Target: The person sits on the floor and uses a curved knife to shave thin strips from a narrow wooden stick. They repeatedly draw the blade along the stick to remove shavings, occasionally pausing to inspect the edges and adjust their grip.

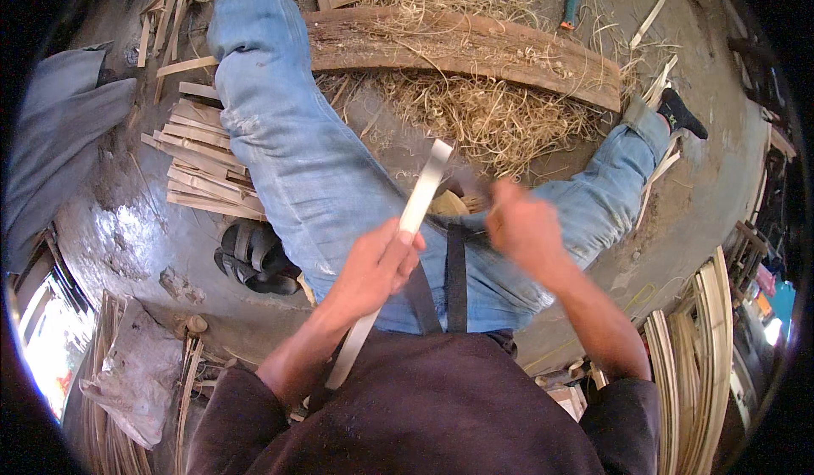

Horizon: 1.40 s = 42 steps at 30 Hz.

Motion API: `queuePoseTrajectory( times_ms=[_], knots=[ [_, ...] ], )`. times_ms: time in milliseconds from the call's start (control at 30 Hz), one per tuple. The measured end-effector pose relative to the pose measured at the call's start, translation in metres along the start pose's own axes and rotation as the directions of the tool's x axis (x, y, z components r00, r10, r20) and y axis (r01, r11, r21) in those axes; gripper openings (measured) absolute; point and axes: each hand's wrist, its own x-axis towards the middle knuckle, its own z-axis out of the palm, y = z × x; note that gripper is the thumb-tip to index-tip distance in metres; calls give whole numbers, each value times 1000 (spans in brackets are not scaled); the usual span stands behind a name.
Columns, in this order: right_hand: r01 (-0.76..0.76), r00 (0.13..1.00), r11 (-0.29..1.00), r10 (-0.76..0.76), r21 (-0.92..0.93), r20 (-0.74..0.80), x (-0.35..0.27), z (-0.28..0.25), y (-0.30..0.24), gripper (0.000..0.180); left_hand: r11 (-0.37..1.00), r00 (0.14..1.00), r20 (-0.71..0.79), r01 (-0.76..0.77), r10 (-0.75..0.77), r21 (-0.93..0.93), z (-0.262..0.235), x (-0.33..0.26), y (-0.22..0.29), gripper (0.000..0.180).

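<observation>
My left hand (379, 263) is closed around a pale, flat bamboo strip (420, 193). The strip slants from beside my torso up past my lap, its far end above the hand. To the right, my right hand (524, 227) is curled in a fist around a knife, smeared by motion. Its dark blade (471, 183) shows only as a blur pointing toward the strip. Between the hands, a rounded yellowish piece (449, 204) shows in part above my lap; its kind is unclear.
A long wooden plank (458, 44) lies across the floor beyond my legs, with curly shavings (483, 123) around it. Split wood pieces (203, 157) are stacked by my left leg, near dark sandals (257, 259). An orange-and-green-handled tool (571, 0) lies far right. Long strips (699, 365) stand at right.
</observation>
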Motion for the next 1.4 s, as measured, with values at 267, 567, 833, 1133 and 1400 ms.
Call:
queuePoseTrajectory(
  times_ms=[267, 567, 833, 1133, 1400],
  knots=[
    [240, 969, 960, -245, 141, 16, -44, -19, -9, 18, 992, 996, 83, 40, -30, -117, -4, -8, -10, 30],
    [279, 956, 941, -291, 189, 37, -52, -16, -29, 22, 984, 997, 39, 77, -72, -161, -5, -4, -3, 28],
    [277, 959, 953, -283, 126, 26, -45, -12, -27, 22, 977, 997, 44, 76, -69, -198, -3, 1, -1, 26],
    [250, 967, 966, -245, 64, -74, -34, -18, -22, 19, 972, 990, 87, 126, -111, -197, -1, -2, 2, 25],
    [252, 964, 960, -260, 123, 56, -38, -25, -18, 26, 974, 994, 76, 96, -82, -207, 2, 1, 6, 27]
  ],
)
